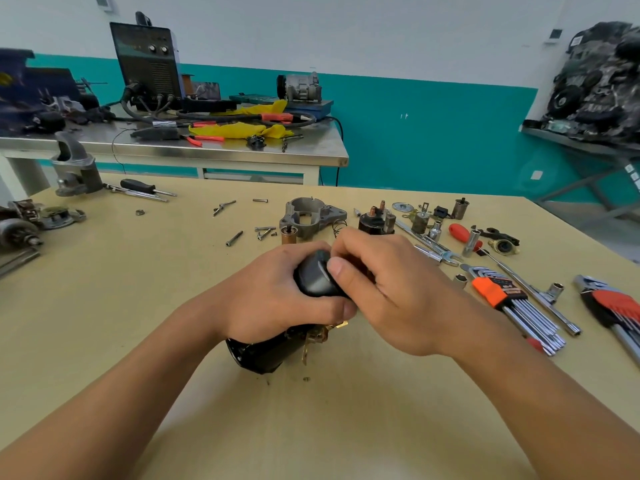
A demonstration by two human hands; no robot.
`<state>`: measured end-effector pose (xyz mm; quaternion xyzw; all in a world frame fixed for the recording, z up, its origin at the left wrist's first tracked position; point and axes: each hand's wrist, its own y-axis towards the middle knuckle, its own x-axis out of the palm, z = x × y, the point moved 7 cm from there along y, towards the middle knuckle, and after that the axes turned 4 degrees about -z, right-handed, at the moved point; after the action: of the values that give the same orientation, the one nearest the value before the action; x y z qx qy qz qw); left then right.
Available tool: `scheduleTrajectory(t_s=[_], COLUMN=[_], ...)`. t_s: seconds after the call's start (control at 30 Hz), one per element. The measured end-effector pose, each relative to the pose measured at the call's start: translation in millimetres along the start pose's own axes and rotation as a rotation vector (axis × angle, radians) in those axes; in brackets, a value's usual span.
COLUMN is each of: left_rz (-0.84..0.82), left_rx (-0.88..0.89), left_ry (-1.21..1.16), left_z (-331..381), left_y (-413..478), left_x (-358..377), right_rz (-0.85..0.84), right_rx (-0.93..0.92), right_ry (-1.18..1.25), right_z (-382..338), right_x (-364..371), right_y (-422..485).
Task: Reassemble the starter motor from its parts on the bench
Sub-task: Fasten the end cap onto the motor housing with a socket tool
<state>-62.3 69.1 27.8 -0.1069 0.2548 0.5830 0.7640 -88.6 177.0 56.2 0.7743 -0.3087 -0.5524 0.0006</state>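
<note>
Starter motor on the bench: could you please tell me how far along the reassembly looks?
Roughly midway. Done: brass tabs already sit on the black motor body. In hand: the left hand grips that body while the right hand pinches the dark cap at its top. Left: the grey housing, solenoid and bolts lie loose on the bench.

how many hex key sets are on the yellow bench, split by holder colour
orange holder: 1
red holder: 1
total: 2
</note>
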Motion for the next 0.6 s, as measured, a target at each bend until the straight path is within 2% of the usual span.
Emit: scheduleTrajectory(t_s=[0.27,0.47,0.6], left_rz=[0.001,-0.007,-0.009], left_rx=[0.01,0.013,0.023], left_ry=[-0.026,-0.005,-0.022], left_z=[0.9,1.5,2.8], left_y=[-0.1,1.1,-0.2], left_x=[1.3,3.0,2.3], right_rz=[0.072,0.024,0.04], right_rx=[0.026,0.025,0.066], right_ry=[-0.003,-0.108,0.007], right_z=[0.2,-6.0,-1.5], right_x=[-9.5,-2.9,-3.7], right_y=[0.4,1.4,1.9])
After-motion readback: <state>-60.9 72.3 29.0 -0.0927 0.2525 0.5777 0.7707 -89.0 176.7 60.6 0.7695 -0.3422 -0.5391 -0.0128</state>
